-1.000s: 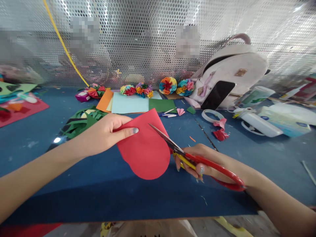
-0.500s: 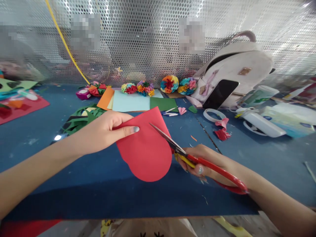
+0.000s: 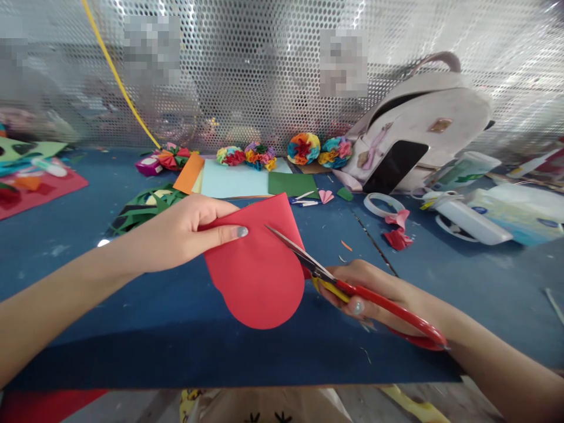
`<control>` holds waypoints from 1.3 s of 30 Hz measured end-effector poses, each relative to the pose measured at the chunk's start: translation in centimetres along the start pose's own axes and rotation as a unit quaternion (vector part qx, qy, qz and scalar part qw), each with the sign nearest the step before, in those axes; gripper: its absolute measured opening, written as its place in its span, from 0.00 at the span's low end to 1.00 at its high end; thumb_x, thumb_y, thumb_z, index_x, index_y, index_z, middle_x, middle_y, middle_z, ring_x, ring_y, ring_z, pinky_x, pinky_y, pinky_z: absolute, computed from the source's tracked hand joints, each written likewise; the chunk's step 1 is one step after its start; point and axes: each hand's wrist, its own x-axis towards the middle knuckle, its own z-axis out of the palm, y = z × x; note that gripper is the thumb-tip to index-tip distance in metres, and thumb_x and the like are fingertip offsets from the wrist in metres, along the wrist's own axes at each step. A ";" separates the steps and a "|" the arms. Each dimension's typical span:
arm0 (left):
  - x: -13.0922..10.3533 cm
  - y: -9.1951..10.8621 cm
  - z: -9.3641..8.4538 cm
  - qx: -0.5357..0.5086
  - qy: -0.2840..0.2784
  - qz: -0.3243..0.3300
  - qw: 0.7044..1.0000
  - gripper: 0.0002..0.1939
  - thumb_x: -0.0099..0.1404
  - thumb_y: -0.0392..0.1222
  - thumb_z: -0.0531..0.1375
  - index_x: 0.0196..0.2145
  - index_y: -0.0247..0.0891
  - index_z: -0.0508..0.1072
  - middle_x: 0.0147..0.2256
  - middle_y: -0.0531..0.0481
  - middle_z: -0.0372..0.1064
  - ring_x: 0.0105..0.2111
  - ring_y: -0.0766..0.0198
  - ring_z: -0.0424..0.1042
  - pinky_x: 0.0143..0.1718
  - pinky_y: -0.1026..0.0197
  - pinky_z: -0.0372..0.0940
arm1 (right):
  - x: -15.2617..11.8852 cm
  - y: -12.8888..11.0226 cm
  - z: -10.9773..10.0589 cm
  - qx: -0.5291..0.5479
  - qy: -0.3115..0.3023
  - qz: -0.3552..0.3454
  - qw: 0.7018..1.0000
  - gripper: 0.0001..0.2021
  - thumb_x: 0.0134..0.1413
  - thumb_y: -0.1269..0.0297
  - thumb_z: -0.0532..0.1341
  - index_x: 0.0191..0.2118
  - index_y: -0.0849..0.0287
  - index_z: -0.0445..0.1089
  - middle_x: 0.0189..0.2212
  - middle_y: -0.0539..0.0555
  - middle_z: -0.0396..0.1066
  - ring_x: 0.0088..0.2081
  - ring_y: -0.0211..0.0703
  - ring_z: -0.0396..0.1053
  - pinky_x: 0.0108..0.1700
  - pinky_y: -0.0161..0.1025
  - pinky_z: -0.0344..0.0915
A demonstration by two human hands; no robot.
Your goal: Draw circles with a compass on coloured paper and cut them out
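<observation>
A piece of red paper (image 3: 264,288) with a rounded lower edge and a straight-sided upper corner is held above the blue table. My left hand (image 3: 198,232) pinches its upper left side, thumb on top and fingers hidden behind. In my right hand (image 3: 365,288) is a pair of scissors (image 3: 388,302) with red and yellow handles. One blade lies over the face of the paper, pointing up and left; the other blade is mostly hidden behind it. Part of the right hand's fingers is covered by the handles.
Paper pompoms (image 3: 304,148) and light blue sheets (image 3: 238,179) lie along the perforated metal wall. A pale backpack (image 3: 432,117) with a black phone (image 3: 399,166) leans at the back right. Nearby are a tape roll (image 3: 383,204), a tissue pack (image 3: 520,214) and green paper strips (image 3: 141,208).
The red paper has shifted slightly down and left with my left hand. The scissors stay across the paper's right side, their handles a little lower.
</observation>
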 end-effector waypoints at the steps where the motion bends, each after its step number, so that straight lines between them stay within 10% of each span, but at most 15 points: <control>1: 0.0 0.0 0.0 0.000 0.000 0.000 1.000 0.08 0.69 0.46 0.64 0.35 0.43 0.83 0.29 0.54 0.80 0.25 0.64 0.77 0.22 0.70 0.67 | 0.0 0.0 0.0 0.002 0.000 0.004 1.000 0.25 0.67 0.37 0.57 0.33 0.56 0.62 0.28 0.49 0.59 0.28 0.38 0.50 0.26 0.36 0.49; 39: -0.1 0.6 -0.6 -0.015 -0.028 -0.025 0.999 0.10 0.69 0.44 0.65 0.42 0.33 0.81 0.28 0.53 0.79 0.21 0.72 0.70 0.19 0.74 0.58 | 0.0 0.1 0.1 -0.023 0.018 0.002 1.000 0.28 0.67 0.36 0.58 0.28 0.57 0.61 0.26 0.46 0.58 0.26 0.36 0.50 0.28 0.38 0.48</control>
